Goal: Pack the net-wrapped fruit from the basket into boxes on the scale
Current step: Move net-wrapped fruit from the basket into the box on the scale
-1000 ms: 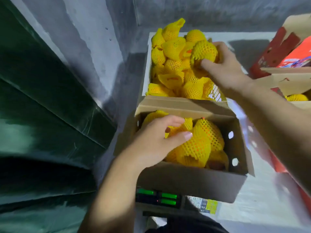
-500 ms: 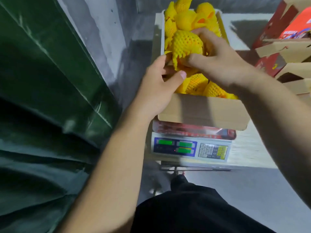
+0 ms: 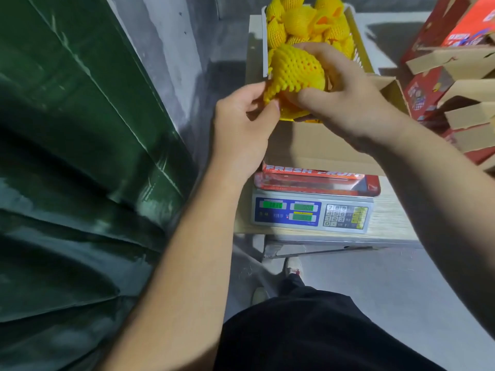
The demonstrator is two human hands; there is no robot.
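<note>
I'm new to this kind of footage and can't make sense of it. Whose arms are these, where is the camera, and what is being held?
There is no machine here. A camera worn on a person's head looks down at their own two bare arms. The right hand and the left hand together hold one fruit in a yellow foam net, above an open cardboard box. The left fingers pinch the net's loose end. The box stands on a digital scale with green displays, which sits on a small table. Behind the box, a basket holds more netted fruit. Red cartons lie at the right.
</note>
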